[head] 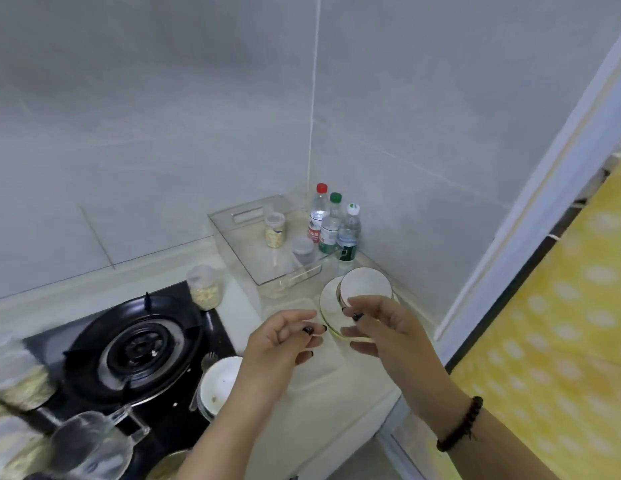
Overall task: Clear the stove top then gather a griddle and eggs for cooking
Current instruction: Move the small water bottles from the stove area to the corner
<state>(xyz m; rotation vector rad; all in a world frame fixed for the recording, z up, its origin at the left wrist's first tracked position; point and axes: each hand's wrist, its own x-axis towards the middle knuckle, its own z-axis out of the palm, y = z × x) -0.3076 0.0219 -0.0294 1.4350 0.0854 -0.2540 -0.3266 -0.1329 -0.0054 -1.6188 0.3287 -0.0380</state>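
Both hands hover over the pale surface right of the stove, fingers loosely curled and holding nothing: the left hand (pixel 285 344) just left of a stack of white gold-rimmed saucers and cup (pixel 362 294), the right hand (pixel 382 327) in front of that stack and covering its near edge, so whether a fingertip touches it cannot be told. A dark bead bracelet (pixel 460 424) circles the right wrist. On the black stove top (pixel 212 327), one burner (pixel 136 351) shows; a lidded jar of pale grains (pixel 204 287) stands at its back right corner, a white plate (pixel 220 382) with a fork (pixel 200 379) lies on its right edge, and a glass pitcher (pixel 94 441) plus blurred jars at the left are cut off by the frame. Behind the saucers, a clear tray (pixel 233 230) holds two small jars, and three water bottles (pixel 331 226) stand in the corner, capped red, green and white; their labels are too blurred to read.
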